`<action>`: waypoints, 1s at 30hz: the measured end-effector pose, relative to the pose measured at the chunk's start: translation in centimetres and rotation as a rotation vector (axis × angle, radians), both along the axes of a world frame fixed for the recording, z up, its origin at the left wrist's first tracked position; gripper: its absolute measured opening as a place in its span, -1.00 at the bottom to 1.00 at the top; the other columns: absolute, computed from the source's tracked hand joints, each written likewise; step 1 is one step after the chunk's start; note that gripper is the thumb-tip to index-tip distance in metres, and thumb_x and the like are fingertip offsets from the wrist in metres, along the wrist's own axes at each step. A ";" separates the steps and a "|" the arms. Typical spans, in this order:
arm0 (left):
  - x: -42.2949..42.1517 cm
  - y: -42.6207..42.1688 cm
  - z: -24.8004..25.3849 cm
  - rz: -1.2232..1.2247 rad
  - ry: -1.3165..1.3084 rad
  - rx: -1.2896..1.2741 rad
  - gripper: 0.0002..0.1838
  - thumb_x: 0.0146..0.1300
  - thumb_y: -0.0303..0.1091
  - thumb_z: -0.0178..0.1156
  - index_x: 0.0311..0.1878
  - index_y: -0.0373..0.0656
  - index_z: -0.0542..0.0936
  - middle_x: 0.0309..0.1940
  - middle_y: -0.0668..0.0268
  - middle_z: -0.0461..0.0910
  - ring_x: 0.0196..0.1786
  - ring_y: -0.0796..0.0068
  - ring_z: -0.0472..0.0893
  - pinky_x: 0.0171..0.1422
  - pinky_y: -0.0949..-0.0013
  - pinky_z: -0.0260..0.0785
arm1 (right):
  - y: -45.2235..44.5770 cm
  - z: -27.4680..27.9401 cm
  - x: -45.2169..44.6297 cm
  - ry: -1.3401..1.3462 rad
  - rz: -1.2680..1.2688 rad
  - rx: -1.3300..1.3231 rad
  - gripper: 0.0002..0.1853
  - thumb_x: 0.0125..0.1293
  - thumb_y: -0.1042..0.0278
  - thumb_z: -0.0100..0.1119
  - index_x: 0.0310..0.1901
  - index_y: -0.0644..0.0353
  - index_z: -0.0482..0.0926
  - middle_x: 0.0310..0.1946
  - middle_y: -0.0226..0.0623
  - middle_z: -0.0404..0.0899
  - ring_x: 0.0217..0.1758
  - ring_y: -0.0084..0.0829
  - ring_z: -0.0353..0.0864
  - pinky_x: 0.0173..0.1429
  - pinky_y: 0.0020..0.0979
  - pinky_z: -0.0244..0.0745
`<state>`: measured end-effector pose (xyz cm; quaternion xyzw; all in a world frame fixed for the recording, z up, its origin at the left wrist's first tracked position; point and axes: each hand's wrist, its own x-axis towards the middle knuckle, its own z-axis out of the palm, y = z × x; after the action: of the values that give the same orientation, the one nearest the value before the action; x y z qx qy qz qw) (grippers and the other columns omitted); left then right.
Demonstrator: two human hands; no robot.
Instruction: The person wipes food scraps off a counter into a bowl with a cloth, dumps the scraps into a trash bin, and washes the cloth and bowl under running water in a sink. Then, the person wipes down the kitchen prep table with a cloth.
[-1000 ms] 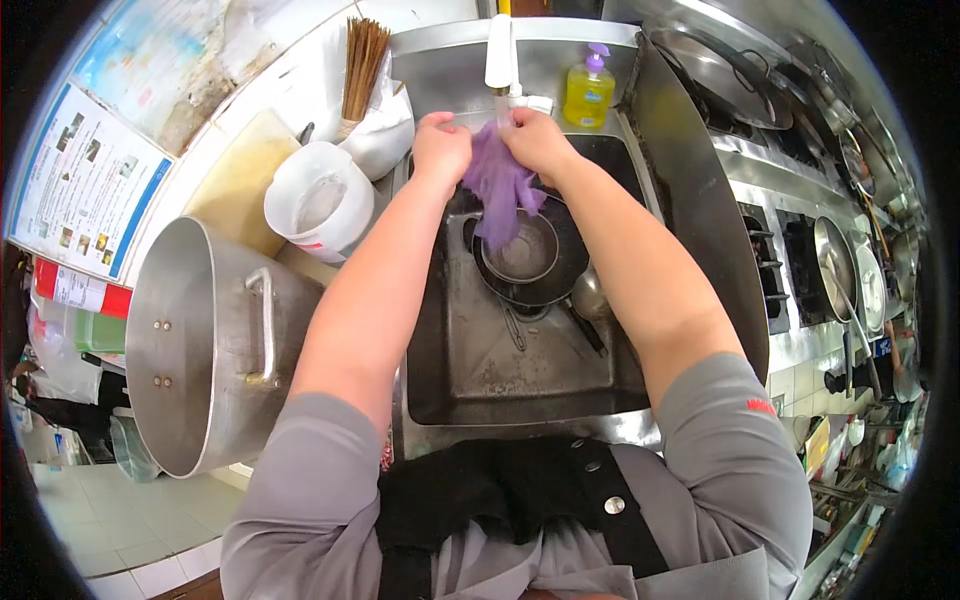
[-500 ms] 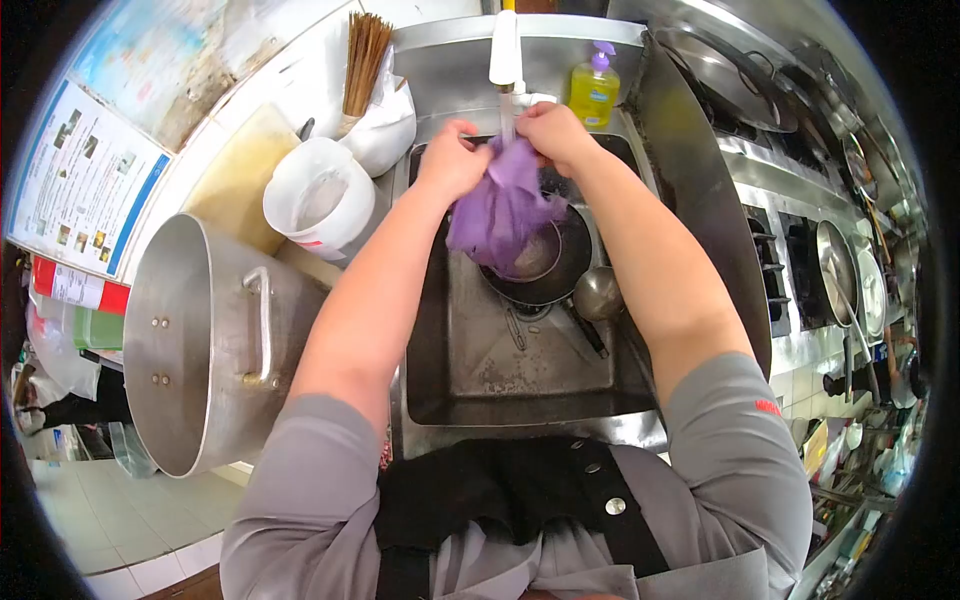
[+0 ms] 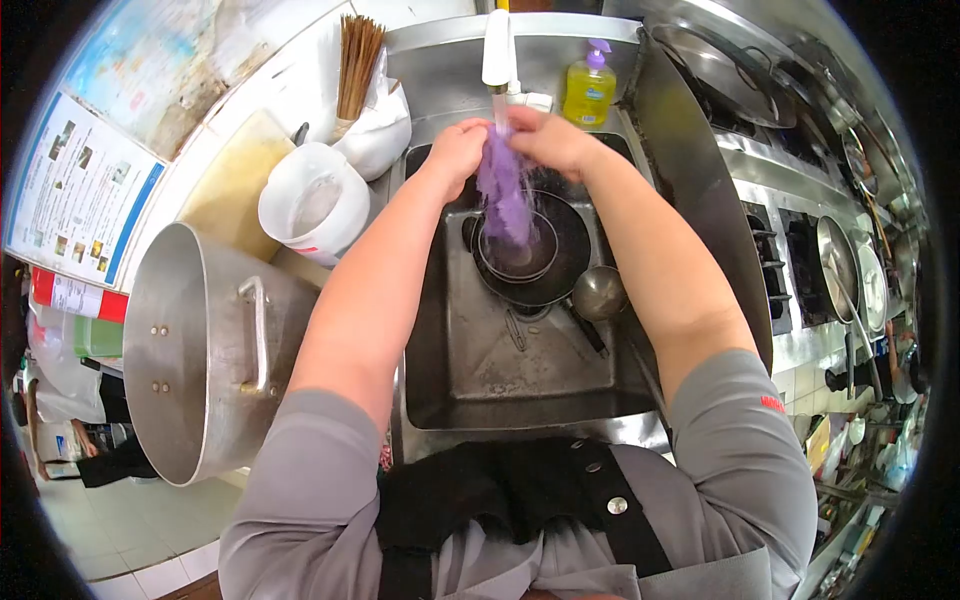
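Observation:
A purple cloth (image 3: 507,195) hangs narrow and wet under the running water of the white tap (image 3: 496,50). My left hand (image 3: 460,152) is closed on its upper left side. My right hand (image 3: 545,138) is at the cloth's upper right, fingers curled against it and partly blurred. Below the cloth, a small round pan (image 3: 520,262) sits in a black frying pan (image 3: 575,245) in the dark sink (image 3: 530,370). A metal ladle (image 3: 599,293) rests to the right of the pans.
Left of the sink stand a large metal pot (image 3: 225,350), a white container (image 3: 315,200) and a bundle of sticks (image 3: 358,70). A yellow soap bottle (image 3: 588,90) is behind the sink. Stoves with pans (image 3: 836,270) are on the right. Another person's arm (image 3: 35,430) shows far left.
The cloth, spread wide half a second ago, now hangs in a narrow strip. My hands have drawn together beneath the tap. At the far left, the other person has shifted.

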<state>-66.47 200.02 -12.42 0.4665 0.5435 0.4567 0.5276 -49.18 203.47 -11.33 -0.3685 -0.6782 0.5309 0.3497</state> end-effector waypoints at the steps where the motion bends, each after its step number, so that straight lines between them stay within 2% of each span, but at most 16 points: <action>1: 0.1 0.1 0.0 0.008 -0.055 -0.005 -0.67 0.38 -0.37 -0.04 0.12 -0.23 0.55 -0.12 0.30 0.63 -0.13 0.47 0.61 -0.03 0.33 0.48 | 0.1 -0.8 0.0 -0.025 0.053 0.103 -0.75 0.21 0.26 0.28 -0.19 0.27 0.69 -0.35 -0.27 0.68 -0.27 -0.46 0.61 -0.17 -0.36 0.52; 4: -0.1 0.2 -1.1 0.028 -0.238 -0.008 -0.69 0.35 -0.36 0.04 0.08 -0.24 0.58 -0.11 0.26 0.63 -0.10 0.48 0.58 -0.01 0.35 0.44 | -0.1 -0.3 -0.1 -0.278 -0.060 0.039 -0.73 0.19 0.27 0.28 -0.16 0.28 0.69 -0.34 -0.24 0.68 -0.26 -0.41 0.63 -0.14 -0.33 0.52; 6: -0.2 0.6 -2.3 0.029 -0.392 0.029 -0.69 0.35 -0.32 0.10 0.09 -0.22 0.58 -0.09 0.26 0.63 -0.11 0.48 0.59 -0.03 0.35 0.45 | -0.5 0.5 0.0 -0.316 -0.134 -0.014 -0.70 0.22 0.25 0.28 -0.14 0.31 0.67 -0.35 -0.26 0.66 -0.29 -0.45 0.60 -0.17 -0.36 0.50; 9: 0.7 -3.7 -0.6 -0.061 0.249 0.113 -0.64 0.38 -0.33 0.06 0.18 -0.26 0.50 -0.05 0.25 0.64 -0.07 0.48 0.60 0.03 0.38 0.45 | -0.3 0.3 -0.3 -0.242 -0.168 -0.070 -0.71 0.30 0.24 0.25 -0.13 0.32 0.65 -0.32 -0.32 0.64 -0.33 -0.52 0.56 -0.24 -0.42 0.47; 11: -0.3 -3.4 -1.6 -0.137 0.330 0.043 -0.63 0.39 -0.32 0.08 0.19 -0.28 0.52 -0.07 0.25 0.65 -0.07 0.50 0.61 0.02 0.40 0.44 | 0.4 -0.5 -0.3 -0.102 -0.118 -0.173 -0.70 0.34 0.21 0.22 -0.08 0.31 0.64 -0.29 -0.30 0.65 -0.30 -0.51 0.59 -0.21 -0.42 0.50; 12: -0.8 -3.2 -1.8 -0.178 0.369 0.009 -0.62 0.39 -0.31 0.09 0.19 -0.29 0.52 -0.07 0.25 0.65 -0.07 0.50 0.61 0.01 0.41 0.44 | 0.2 -0.1 -0.1 -0.116 -0.109 -0.199 -0.69 0.36 0.21 0.20 -0.07 0.31 0.64 -0.28 -0.30 0.65 -0.29 -0.50 0.60 -0.18 -0.42 0.52; 14: -1.6 -2.6 -2.3 0.057 0.245 0.116 -0.70 0.38 -0.30 0.05 0.04 -0.26 0.61 -0.15 0.26 0.66 -0.15 0.47 0.61 -0.04 0.35 0.46 | -0.2 0.8 0.3 -0.143 -0.093 -0.252 -0.68 0.40 0.21 0.16 -0.03 0.31 0.63 -0.25 -0.29 0.66 -0.26 -0.49 0.62 -0.13 -0.42 0.55; 16: -3.3 -1.1 -1.8 0.142 -0.030 0.006 -0.72 0.36 -0.29 0.05 0.00 -0.20 0.61 -0.16 0.29 0.65 -0.11 0.45 0.62 0.01 0.28 0.47 | 0.7 -0.5 0.7 -0.201 -0.037 -0.192 -0.68 0.41 0.21 0.15 0.00 0.30 0.63 -0.22 -0.29 0.66 -0.23 -0.49 0.63 -0.09 -0.42 0.56; 17: -3.5 -0.4 -1.8 0.178 -0.261 -0.077 -0.71 0.39 -0.21 0.09 0.03 -0.16 0.60 -0.16 0.31 0.65 -0.07 0.44 0.64 0.06 0.26 0.47 | 1.3 -1.3 0.8 -0.228 -0.009 -0.161 -0.68 0.42 0.21 0.15 0.01 0.29 0.63 -0.21 -0.28 0.66 -0.22 -0.49 0.63 -0.06 -0.43 0.57; 20: -1.0 -2.5 0.7 0.023 -0.232 -0.041 -0.66 0.41 -0.12 0.14 0.09 -0.14 0.57 -0.14 0.31 0.66 -0.06 0.45 0.64 0.07 0.26 0.47 | 1.0 -0.3 0.2 -0.158 -0.020 -0.173 -0.70 0.44 0.21 0.14 -0.01 0.27 0.63 -0.23 -0.33 0.66 -0.24 -0.53 0.61 -0.12 -0.45 0.54; 21: -0.7 -2.6 0.4 -0.070 -0.023 -0.075 -0.60 0.41 -0.05 0.19 0.12 -0.14 0.54 -0.11 0.30 0.66 -0.05 0.47 0.64 0.06 0.29 0.48 | 1.1 0.0 0.0 -0.127 -0.023 -0.183 -0.71 0.43 0.21 0.16 -0.02 0.27 0.63 -0.24 -0.35 0.65 -0.25 -0.53 0.60 -0.13 -0.45 0.53; 24: -2.1 -0.7 -0.5 -0.094 0.063 -0.040 -0.61 0.42 -0.09 0.19 0.14 -0.14 0.53 -0.05 0.30 0.65 -0.04 0.49 0.63 0.06 0.32 0.49 | 1.4 0.4 -0.1 -0.100 0.039 -0.148 -0.73 0.39 0.21 0.22 -0.06 0.24 0.62 -0.26 -0.39 0.64 -0.27 -0.57 0.56 -0.16 -0.48 0.49; 25: -2.4 -0.6 -0.1 -0.027 -0.167 0.001 -0.58 0.34 -0.09 0.29 0.11 -0.17 0.57 -0.13 0.29 0.66 -0.09 0.49 0.62 0.00 0.34 0.47 | 1.2 0.5 0.5 -0.134 0.107 -0.090 -0.74 0.37 0.21 0.24 -0.07 0.23 0.62 -0.27 -0.40 0.63 -0.27 -0.58 0.55 -0.17 -0.49 0.47; 26: -2.9 -0.4 0.4 0.002 -0.187 0.017 -0.59 0.34 -0.10 0.30 0.09 -0.19 0.57 -0.16 0.30 0.66 -0.11 0.49 0.61 -0.02 0.34 0.46 | 1.1 0.6 1.1 -0.169 0.175 -0.032 -0.74 0.35 0.21 0.27 -0.09 0.22 0.62 -0.28 -0.42 0.63 -0.28 -0.59 0.53 -0.18 -0.50 0.45; 29: -4.2 -0.7 2.8 0.103 -0.316 0.087 -0.69 0.35 -0.19 0.29 -0.01 -0.22 0.57 -0.23 0.33 0.63 -0.19 0.48 0.60 -0.11 0.33 0.44 | 0.2 0.5 3.2 -0.678 0.169 0.051 -0.72 0.30 0.20 0.34 -0.08 0.19 0.62 -0.26 -0.45 0.62 -0.26 -0.61 0.52 -0.16 -0.50 0.43; 30: -4.9 -0.6 2.6 0.114 -0.305 0.079 -0.69 0.36 -0.19 0.29 -0.01 -0.22 0.56 -0.23 0.33 0.63 -0.18 0.48 0.60 -0.11 0.33 0.44 | 0.5 0.0 3.3 -0.533 0.159 -0.009 -0.72 0.28 0.19 0.36 -0.10 0.18 0.63 -0.28 -0.44 0.62 -0.26 -0.60 0.52 -0.15 -0.49 0.43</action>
<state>-71.33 199.43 -9.78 0.3806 0.4644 0.5724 0.5583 -45.88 203.98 -11.33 -0.4423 -0.7709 0.4438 0.1143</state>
